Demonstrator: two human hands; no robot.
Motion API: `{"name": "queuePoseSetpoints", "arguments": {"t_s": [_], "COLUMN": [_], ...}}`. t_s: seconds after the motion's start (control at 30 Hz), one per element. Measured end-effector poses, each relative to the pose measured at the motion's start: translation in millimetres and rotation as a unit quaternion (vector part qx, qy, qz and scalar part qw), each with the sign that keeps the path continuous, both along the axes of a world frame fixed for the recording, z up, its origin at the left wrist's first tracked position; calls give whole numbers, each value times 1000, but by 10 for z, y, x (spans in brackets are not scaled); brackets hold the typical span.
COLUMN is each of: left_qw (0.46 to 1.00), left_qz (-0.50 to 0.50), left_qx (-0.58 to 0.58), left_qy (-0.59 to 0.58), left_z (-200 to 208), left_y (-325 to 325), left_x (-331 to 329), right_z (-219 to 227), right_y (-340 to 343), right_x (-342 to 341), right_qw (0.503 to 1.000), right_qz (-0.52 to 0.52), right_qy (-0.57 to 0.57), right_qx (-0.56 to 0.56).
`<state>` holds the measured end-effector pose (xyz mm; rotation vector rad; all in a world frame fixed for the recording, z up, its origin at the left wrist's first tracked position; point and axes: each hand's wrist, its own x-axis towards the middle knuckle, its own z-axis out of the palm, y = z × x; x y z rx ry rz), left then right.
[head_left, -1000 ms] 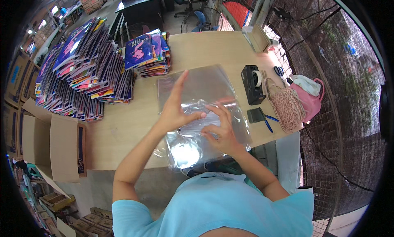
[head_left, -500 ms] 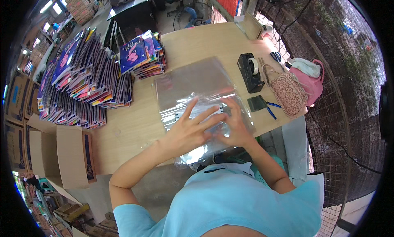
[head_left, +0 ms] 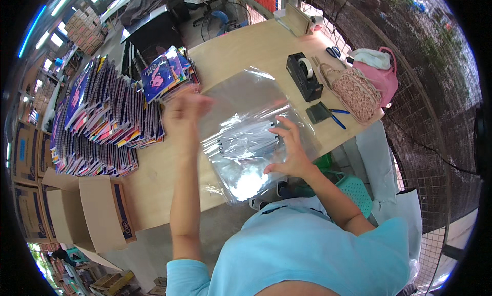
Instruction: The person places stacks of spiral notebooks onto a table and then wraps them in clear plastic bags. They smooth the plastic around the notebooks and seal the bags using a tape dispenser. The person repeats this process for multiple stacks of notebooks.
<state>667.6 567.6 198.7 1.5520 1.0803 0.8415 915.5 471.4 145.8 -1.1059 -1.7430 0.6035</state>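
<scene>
A stack of clear plastic sleeves [head_left: 238, 99] lies on the table in front of me, with bright glare across it. A whitish strip [head_left: 249, 138] with small black marks at both ends shows on or beneath the plastic. My right hand [head_left: 293, 151] is open over the right part of the sleeves, thumb and fingers apart, with nothing visible in it. My left hand [head_left: 187, 110] is raised at the left side of the sleeves, close to the smaller pile of notebooks [head_left: 166, 76]. Motion smears its fingers. Farther left stand tall piles of spiral notebooks [head_left: 105, 109] with colourful covers.
To the right are a black tape dispenser [head_left: 304, 76], a dark pad [head_left: 319, 112], a blue pen [head_left: 338, 122], scissors [head_left: 333, 52], a beige patterned pouch [head_left: 353, 93] and a pink bag [head_left: 382, 73]. An open cardboard box [head_left: 105, 209] stands at the table's left edge. A green stool [head_left: 353, 193] is beside me.
My left hand has left the sleeves and moved left and away from me toward the notebooks. My right hand stays at the sleeves. The whole view has shifted slightly.
</scene>
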Motion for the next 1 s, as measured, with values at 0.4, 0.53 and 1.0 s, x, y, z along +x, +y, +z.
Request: {"name": "queuePoseSetpoints", "arguments": {"t_s": [0.4,0.53,1.0], "left_qw": [985,975,954], "left_qz": [49,134,281], "left_qx": [95,114,-24], "left_qy": [134,133,-104], "left_z": [-416,-477,-778], "left_y": [-345,-356,-226], "left_x": [142,316,555], "right_z": [-193,-203,-167], "right_y": [554,606,1063], "right_x": [-207,-206,-5], "right_qw": [994,996,958], "right_qz": [-23,-67,-38], "right_qy": [78,57,116], "right_qx": [-77,5,-261]}}
